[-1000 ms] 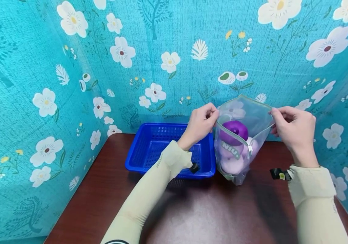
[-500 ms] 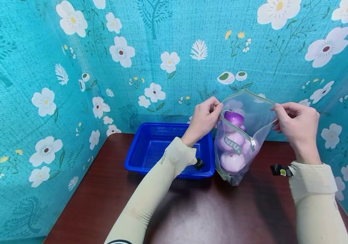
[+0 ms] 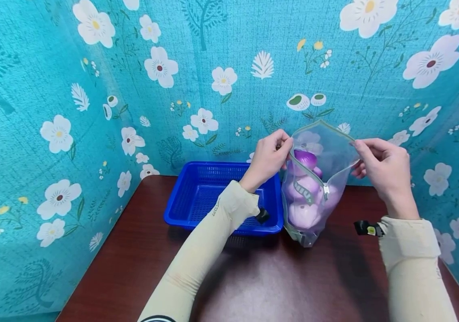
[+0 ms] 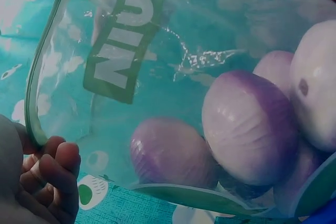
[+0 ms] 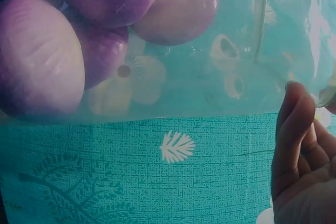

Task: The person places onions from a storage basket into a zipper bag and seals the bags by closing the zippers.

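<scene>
My left hand [image 3: 269,155] pinches the left side of the mouth of a clear zip bag [image 3: 336,156]. On the opposite side, my right hand [image 3: 389,167] pinches the rim between thumb and fingers. The mouth is spread apart, and a white zip slider [image 3: 326,191] hangs at its front. Several purple onions [image 3: 303,214] lie in the bag's lower part, the darkest on top. Through the plastic, the left wrist view shows pale purple onions [image 4: 249,127] beside a green printed label [image 4: 118,61]. In the right wrist view, onions [image 5: 39,59] crowd the upper left.
A blue perforated plastic basket [image 3: 185,219] stands just left of the bag, partly behind my left forearm. Both are on a dark reddish-brown table [image 3: 133,250]. Turquoise flowered cloth [image 3: 197,80] rises behind and at both sides.
The dark purple onion sits lower in the bag than a second ago. My left hand has risen slightly. My right hand went up and right, then back left, drawing the rim with it.
</scene>
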{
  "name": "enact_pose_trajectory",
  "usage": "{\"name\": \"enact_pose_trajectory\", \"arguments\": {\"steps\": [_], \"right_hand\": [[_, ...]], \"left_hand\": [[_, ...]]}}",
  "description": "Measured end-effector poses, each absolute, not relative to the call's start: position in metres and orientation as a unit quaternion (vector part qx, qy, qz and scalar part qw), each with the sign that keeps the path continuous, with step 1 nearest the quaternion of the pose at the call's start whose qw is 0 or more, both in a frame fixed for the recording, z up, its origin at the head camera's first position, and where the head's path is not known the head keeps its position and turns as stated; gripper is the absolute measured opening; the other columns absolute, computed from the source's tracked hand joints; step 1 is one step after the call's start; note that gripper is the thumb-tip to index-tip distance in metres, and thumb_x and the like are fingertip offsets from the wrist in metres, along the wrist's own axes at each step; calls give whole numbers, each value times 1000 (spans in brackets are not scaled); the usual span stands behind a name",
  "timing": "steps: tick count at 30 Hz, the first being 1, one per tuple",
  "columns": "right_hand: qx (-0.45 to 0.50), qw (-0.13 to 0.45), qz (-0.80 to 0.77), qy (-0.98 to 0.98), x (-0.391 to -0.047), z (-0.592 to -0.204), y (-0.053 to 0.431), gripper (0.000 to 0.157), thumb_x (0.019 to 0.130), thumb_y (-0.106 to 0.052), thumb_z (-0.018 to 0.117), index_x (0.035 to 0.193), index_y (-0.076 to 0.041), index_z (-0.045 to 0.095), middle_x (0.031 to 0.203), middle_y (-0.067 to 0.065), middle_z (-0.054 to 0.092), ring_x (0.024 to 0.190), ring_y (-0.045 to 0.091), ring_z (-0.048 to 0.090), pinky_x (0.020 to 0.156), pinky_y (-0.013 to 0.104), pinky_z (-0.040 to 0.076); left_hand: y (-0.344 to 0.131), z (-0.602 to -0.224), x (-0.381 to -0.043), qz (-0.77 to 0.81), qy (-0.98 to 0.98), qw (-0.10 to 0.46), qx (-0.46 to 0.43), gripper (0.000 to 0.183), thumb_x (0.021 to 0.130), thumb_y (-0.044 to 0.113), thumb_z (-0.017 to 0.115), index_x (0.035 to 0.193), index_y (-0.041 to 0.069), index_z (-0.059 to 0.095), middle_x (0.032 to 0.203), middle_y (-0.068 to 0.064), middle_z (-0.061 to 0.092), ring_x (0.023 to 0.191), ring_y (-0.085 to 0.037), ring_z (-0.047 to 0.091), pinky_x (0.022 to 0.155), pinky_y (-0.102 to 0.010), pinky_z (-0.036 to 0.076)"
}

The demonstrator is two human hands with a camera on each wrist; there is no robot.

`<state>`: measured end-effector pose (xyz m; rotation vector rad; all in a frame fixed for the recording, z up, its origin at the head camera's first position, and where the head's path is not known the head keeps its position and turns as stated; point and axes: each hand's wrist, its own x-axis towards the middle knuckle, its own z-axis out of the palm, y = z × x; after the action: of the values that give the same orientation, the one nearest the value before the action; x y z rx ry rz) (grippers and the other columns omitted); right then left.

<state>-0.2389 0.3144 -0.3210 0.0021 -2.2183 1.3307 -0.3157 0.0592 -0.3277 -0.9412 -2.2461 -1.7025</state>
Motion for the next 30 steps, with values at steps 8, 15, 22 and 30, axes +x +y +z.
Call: {"name": "enact_pose_trajectory", "arguments": {"steps": [8,15,22,30], "right_hand": [[13,282,486,-827,-239,-321,313,36,102,-27,66,120,4,72,65,-23,65,47,6,63,53,15,54],[23,278,475,-835,-237,-320,311,37,103,-27,64,134,-6,68,62,-18,64,48,7,65,53,16,55],[29,292,458,-839,-237,-322,309,32,103,-22,63,132,-9,70,61,-19,63,47,6,64,52,15,54],[-9,339,449,-826,-231,-321,315,34,98,-11,55,127,-13,74,58,-12,62,45,3,61,50,13,51]], "left_hand": [[51,-334,-298,-524,-774,112,-337,25,111,34,47,114,12,57,83,-9,67,58,-22,62,57,-25,52],[48,-349,-236,-291,-771,295,-484,48,93,45,73,132,18,66,92,6,66,60,0,53,54,-12,39],[71,-358,-213,-217,-786,366,-449,40,91,48,76,112,15,66,88,11,62,60,1,50,54,-9,40],[76,-348,-232,-243,-799,358,-417,17,103,15,60,118,8,63,104,1,75,65,-4,65,53,-13,47]]}}
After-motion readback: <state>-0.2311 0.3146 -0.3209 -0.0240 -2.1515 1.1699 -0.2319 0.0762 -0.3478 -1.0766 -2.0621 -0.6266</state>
